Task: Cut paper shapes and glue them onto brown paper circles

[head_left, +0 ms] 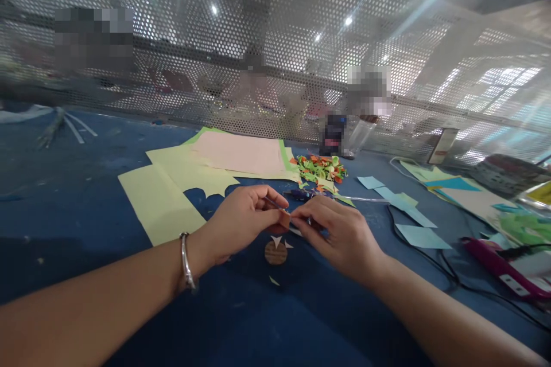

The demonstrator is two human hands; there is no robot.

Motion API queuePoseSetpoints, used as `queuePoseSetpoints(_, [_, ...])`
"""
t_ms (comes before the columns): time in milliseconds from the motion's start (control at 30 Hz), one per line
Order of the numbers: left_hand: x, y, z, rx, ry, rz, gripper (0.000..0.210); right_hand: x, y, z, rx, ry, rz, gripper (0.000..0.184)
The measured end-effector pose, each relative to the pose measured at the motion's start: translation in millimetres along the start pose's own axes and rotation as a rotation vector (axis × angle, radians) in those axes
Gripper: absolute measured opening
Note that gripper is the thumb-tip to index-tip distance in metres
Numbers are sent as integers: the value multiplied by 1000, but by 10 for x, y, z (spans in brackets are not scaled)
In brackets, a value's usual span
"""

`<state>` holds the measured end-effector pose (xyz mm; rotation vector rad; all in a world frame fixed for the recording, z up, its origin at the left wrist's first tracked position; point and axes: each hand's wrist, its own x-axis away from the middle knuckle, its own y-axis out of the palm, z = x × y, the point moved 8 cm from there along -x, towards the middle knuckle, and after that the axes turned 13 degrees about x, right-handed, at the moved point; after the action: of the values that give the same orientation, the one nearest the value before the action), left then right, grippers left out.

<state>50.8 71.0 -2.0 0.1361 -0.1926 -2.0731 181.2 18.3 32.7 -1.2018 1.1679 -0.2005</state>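
In the middle of the head view, my left hand [247,218] and my right hand [338,232] meet with thumbs and fingers pinched together. Something small is between their fingertips, too hidden to name. A silver bracelet [186,261] circles my left wrist. Just below the fingertips lies a round brown wood-grained disc [275,253], with small pale paper scraps [276,241] at its upper edge. Closer to me lies a thin light-green sliver [274,281]. Behind my right hand is a dark blue bundle [300,195], partly covered.
Yellow paper sheets [166,206] and a pink sheet [241,150] lie at the back left. A heap of green and orange scraps [321,169] sits behind my hands. To the right are light-blue papers [422,236], black cables and a magenta power strip [495,269]. Perforated panels [193,86] border the blue table.
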Motion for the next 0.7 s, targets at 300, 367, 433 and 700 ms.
queuePoseSetpoints(300, [30, 66, 59, -11, 12, -73, 14, -14, -58, 99, -49, 120, 7, 13])
queuePoseSetpoints(367, [20, 35, 62, -60, 36, -66, 12, -11, -46, 111, -62, 130, 0, 13])
queuePoseSetpoints(433, [12, 12, 67, -106, 56, -65, 13, -7, -34, 119, -78, 133, -4, 12])
queuePoseSetpoints(700, [6, -40, 103, -239, 110, -50, 15, -20, -19, 71, -131, 107, -39, 18])
